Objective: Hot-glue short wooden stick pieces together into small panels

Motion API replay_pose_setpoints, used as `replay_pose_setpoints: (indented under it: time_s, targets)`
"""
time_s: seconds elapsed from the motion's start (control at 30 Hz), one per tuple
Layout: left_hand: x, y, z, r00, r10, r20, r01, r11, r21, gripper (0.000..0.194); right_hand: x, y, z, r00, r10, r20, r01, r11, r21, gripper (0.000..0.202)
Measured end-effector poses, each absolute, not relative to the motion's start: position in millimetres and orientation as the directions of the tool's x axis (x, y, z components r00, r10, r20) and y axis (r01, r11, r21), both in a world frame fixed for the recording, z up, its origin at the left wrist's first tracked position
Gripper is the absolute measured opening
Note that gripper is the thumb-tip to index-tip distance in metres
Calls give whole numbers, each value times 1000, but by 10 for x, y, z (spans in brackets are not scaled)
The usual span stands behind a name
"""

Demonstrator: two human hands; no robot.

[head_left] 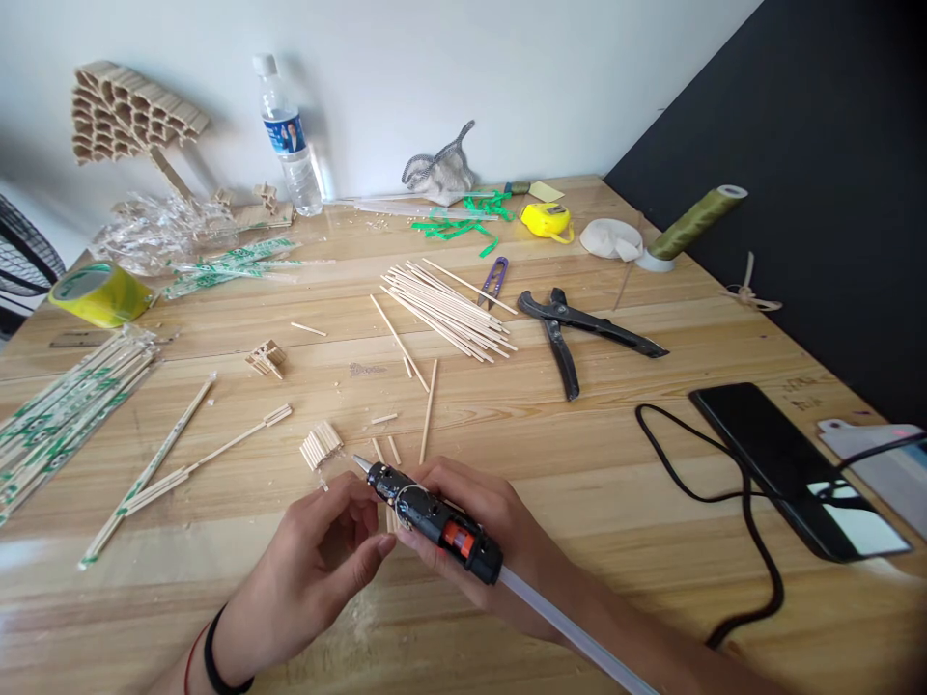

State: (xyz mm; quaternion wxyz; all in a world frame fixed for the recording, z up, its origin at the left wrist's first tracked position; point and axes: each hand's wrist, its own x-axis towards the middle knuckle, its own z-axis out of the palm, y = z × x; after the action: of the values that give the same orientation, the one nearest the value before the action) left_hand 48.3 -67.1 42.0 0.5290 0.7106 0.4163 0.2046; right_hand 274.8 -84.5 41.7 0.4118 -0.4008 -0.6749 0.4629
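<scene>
My right hand [482, 507] is closed around a black hot glue gun [427, 516], with a clear glue stick [572, 627] running out of its back end. The metal nozzle points up and to the left. Beside it my left hand [325, 545] has loosely curled fingers, its thumb apart from them, and nothing visible held. Short wooden stick pieces [391, 519] show partly between the hands. Just beyond the nozzle lie a small raft of short sticks [321, 444] and a few loose cut pieces [384, 418].
Long wooden sticks [449, 314], black cutters [561, 323] and purple thread snips [495, 280] lie ahead. Wrapped chopsticks [79, 405] and yellow tape [101, 294] are left. A phone [782, 463] with a black cable [749, 521] lies right. A bottle [290, 145] stands by the wall.
</scene>
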Motion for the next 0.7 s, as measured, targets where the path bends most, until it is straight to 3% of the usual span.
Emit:
replay_pose_setpoints:
  time_s: [0.7]
  targets:
    - [493, -653, 420, 564, 814, -139, 428, -144, 892, 22, 2758, -834, 424, -367, 916, 164, 179, 242, -954, 15]
